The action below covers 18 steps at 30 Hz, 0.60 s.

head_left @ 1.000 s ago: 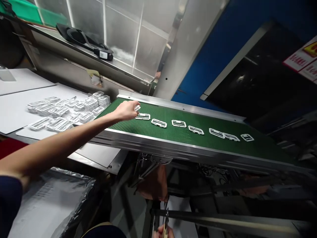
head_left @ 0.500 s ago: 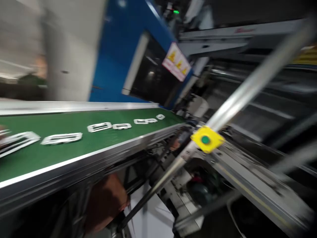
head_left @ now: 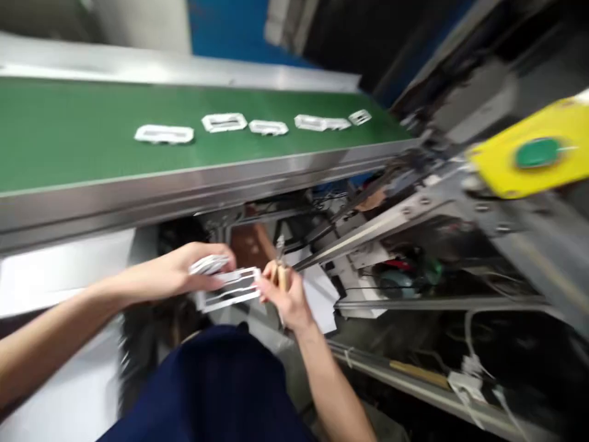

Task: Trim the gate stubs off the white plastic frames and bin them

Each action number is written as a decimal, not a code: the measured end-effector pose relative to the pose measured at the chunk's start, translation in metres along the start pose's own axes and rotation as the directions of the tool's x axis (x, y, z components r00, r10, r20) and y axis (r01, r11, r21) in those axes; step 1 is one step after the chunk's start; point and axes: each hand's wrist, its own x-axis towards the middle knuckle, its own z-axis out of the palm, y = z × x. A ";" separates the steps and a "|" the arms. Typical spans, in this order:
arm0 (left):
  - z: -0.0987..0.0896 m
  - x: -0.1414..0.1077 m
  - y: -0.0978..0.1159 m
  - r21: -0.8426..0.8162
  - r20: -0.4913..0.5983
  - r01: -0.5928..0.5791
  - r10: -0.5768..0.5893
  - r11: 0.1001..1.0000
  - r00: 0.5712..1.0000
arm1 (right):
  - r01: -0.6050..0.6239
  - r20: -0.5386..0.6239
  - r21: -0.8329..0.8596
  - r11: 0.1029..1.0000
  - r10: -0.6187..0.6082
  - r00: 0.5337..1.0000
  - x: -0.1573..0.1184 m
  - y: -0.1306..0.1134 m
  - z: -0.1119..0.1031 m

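Observation:
My left hand (head_left: 186, 268) is closed around several white plastic frames; a small stack (head_left: 209, 264) shows at its fingers. One larger white plastic frame (head_left: 232, 301) extends from it towards my right hand (head_left: 293, 302). The right thumb and fingers touch that frame's right end. Also in my right hand is a pair of pliers (head_left: 280, 277) with tan handles, its metal tip pointing up and away from me. Both hands are in front of my body, below the near edge of the green conveyor belt (head_left: 83, 141).
Several white frames (head_left: 164, 134) lie in a row along the belt. A metal rail (head_left: 207, 184) borders its near side. To the right are a slanted metal post and a yellow plate with a green button (head_left: 537, 153). White sheets (head_left: 64, 264) are at lower left.
The view has swung down and to the left, bringing both hands and forearms into sight. The frame nearest the left end of the belt, beside blurred fingers, is no longer on it.

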 end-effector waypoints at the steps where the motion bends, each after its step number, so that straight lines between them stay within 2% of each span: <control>1: 0.012 -0.008 -0.009 -0.125 0.024 0.043 -0.041 0.991 0.999 | 0.003 0.003 -0.005 1.000 -0.003 1.000 0.002 0.002 -0.003; 3: 0.033 -0.012 -0.028 -0.418 0.011 0.098 -0.103 0.903 0.995 | -0.008 -0.041 -0.006 1.000 0.007 0.999 0.001 0.010 -0.010; 6: 0.058 -0.013 -0.052 -0.720 -0.123 0.071 -0.228 0.690 0.966 | -0.021 -0.145 -0.006 1.000 0.020 0.989 -0.007 0.024 -0.018; 8: 0.071 -0.016 -0.064 -0.821 -0.179 0.007 -0.269 0.572 0.946 | -0.028 -0.181 -0.019 0.999 0.024 0.983 -0.011 0.033 -0.021; 10: 0.081 -0.022 -0.073 -0.887 -0.184 -0.020 -0.315 0.460 0.931 | -0.037 -0.196 -0.028 0.999 0.031 0.980 -0.012 0.039 -0.023; 12: 0.089 -0.026 -0.079 -0.923 -0.170 -0.010 -0.383 0.385 0.908 | -0.043 -0.202 -0.044 0.998 0.033 0.979 -0.011 0.043 -0.024; 14: 0.095 -0.028 -0.082 -0.921 -0.177 0.003 -0.425 0.390 0.888 | -0.047 -0.205 -0.068 0.997 0.032 0.978 -0.010 0.045 -0.026; 15: 0.097 -0.029 -0.083 -0.904 -0.201 0.000 -0.425 0.428 0.883 | -0.049 -0.203 -0.080 0.996 0.032 0.979 -0.010 0.045 -0.027; 18: 0.097 -0.029 -0.079 -0.772 -0.284 0.022 -0.375 0.636 0.882 | -0.054 -0.192 -0.108 0.993 0.032 0.981 -0.010 0.045 -0.028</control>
